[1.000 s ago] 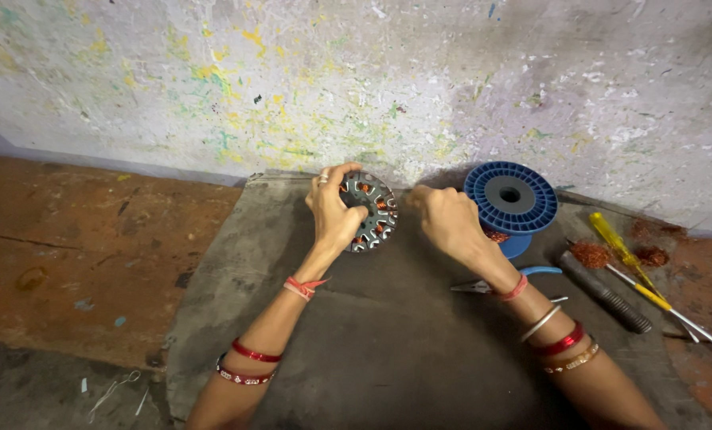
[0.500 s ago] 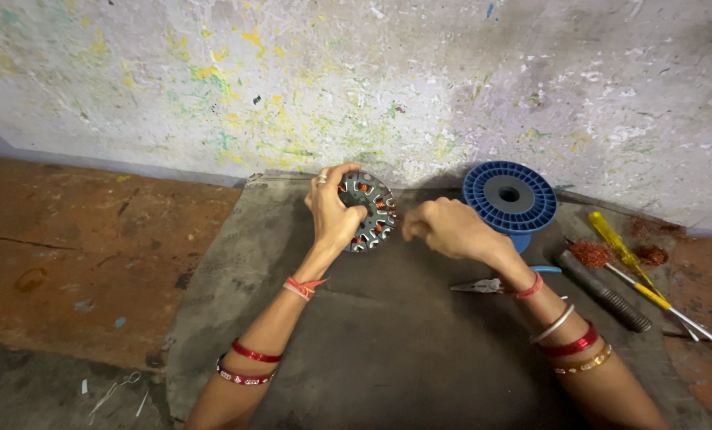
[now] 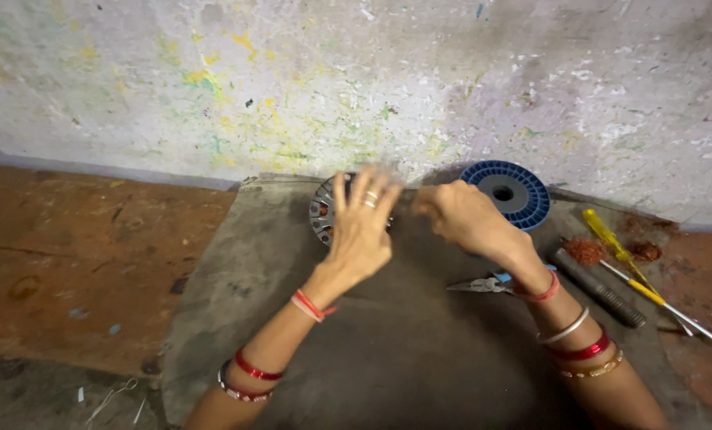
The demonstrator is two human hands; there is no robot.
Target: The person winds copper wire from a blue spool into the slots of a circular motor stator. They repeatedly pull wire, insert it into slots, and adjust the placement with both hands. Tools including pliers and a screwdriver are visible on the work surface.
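Observation:
My left hand point(image 3: 362, 227) lies over a round metal stator with copper windings point(image 3: 321, 215) that stands on a grey mat point(image 3: 403, 358) close to the wall. Its fingers point up and are blurred, and they hide most of the stator. My right hand point(image 3: 461, 216) hovers just right of the stator with its fingertips pinched together. Whether a thin wire runs between them is too small to tell. Both wrists carry red and metal bangles.
A blue plastic spool point(image 3: 507, 191) lies behind my right hand. Blue-handled pliers point(image 3: 483, 284), a dark rod-like tool point(image 3: 598, 288), a yellow screwdriver point(image 3: 610, 239) and clumps of copper wire point(image 3: 585, 251) sit to the right. A paint-flecked wall point(image 3: 356, 87) stands behind and a reddish floor point(image 3: 77, 255) lies to the left.
My left hand has shifted from gripping the stator's left side to spreading its fingers over the front. My right hand has drawn slightly away to the right, fingers pinched.

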